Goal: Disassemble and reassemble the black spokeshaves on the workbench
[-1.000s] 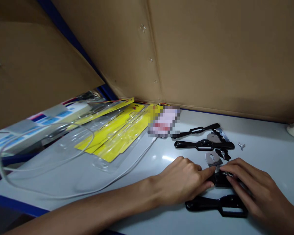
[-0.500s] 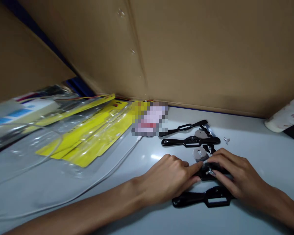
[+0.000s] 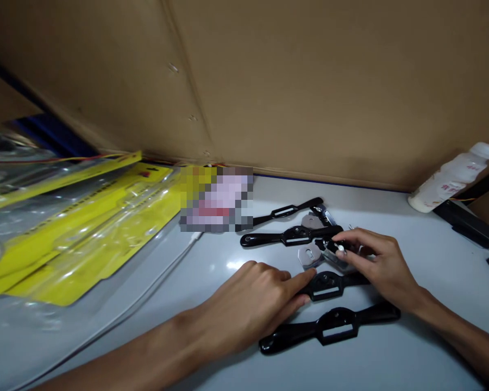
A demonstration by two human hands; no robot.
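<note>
We do best to steady the frame [image 3: 328, 280] flat on the table [image 3: 452, 282], well short of its back edge, our left hand [image 3: 264, 290] grasping 1 end between its fingers, while our right hand [image 3: 385, 264] pinches the small parts [image 3: 334, 251] clear of the other 3 frames [image 3: 287, 338].

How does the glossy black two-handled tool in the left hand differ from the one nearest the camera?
The glossy black two-handled tool in the left hand is covered at its left end; the nearest black two-handled tool shows both ends. The first is held; the nearest isn't. Both have slotted middles.
</note>
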